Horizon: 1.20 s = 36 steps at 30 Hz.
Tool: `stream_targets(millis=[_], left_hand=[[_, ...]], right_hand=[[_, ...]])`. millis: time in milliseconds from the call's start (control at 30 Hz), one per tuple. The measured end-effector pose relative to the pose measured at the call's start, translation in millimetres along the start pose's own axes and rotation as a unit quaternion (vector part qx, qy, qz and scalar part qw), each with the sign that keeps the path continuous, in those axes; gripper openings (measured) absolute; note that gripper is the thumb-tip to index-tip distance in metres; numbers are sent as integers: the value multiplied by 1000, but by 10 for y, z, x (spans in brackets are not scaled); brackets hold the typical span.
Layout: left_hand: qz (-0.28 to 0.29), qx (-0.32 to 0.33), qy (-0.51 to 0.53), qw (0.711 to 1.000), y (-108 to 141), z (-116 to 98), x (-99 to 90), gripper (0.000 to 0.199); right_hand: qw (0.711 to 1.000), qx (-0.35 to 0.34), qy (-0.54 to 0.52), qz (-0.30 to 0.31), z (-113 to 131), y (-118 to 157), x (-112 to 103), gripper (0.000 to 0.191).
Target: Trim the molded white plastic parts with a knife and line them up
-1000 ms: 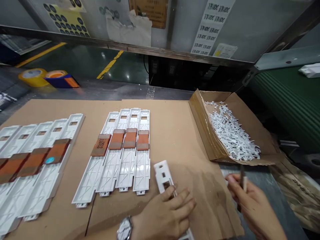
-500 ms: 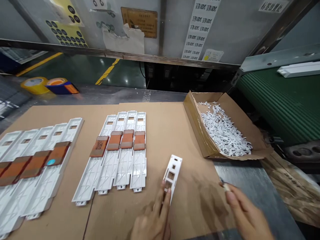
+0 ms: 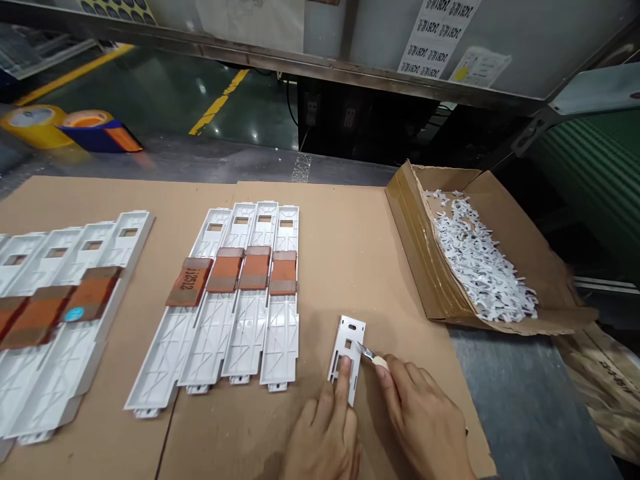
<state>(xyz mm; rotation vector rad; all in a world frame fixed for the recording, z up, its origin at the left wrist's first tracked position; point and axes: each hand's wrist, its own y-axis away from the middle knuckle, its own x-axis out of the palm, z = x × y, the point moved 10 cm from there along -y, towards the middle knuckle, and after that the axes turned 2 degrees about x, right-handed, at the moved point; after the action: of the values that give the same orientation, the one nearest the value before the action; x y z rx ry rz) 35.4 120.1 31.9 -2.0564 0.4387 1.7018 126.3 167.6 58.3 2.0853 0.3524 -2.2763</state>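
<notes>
On the cardboard in front of me lies a small white plastic plate [image 3: 347, 329] with slots and a square hole. My left hand [image 3: 325, 433] holds it down, its index finger stretched along the plate and the other fingers bent. A craft knife [image 3: 379, 361] with a pale handle and thin metal blade is gripped in my right hand [image 3: 423, 417]. The blade tip is at the plate's right part, near the square hole; whether it touches cannot be seen. My left thumb is hidden.
Left of the hands lie several long white plastic strips [image 3: 283, 340] crossed by orange-brown blocks [image 3: 257, 268], with another such group [image 3: 127, 235] further left. A cardboard box [image 3: 415, 247] of small white pieces [image 3: 480, 263] stands right. Tape rolls [image 3: 37, 127] sit back left.
My right hand has come left with the craft knife, bringing its blade to the plate. My left hand stays on the plate. The camera view has shifted.
</notes>
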Motion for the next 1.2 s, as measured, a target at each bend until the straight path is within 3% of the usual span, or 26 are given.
stream_targets(millis=[133,333,533,733,1200], left_hand=[[-23,-1,9,1000,-30,27,-1,5],[-65,18,-13,998,-28,18,-24,4],[-72,40,-13,996,-27,0,-33,7],[-71,20,-5,997,-9,7,-27,6],[-60,21,-5,998,-22,12,-33,9]], right_hand=[[1000,-7,0,7,3,-89,6,38],[991,-49,-92,79,25,-186,97,31],[991,-124,47,36,82,-228,-1,36],[990,-118,51,62,46,-236,57,36],[991,-115,29,58,50,-238,72,36]])
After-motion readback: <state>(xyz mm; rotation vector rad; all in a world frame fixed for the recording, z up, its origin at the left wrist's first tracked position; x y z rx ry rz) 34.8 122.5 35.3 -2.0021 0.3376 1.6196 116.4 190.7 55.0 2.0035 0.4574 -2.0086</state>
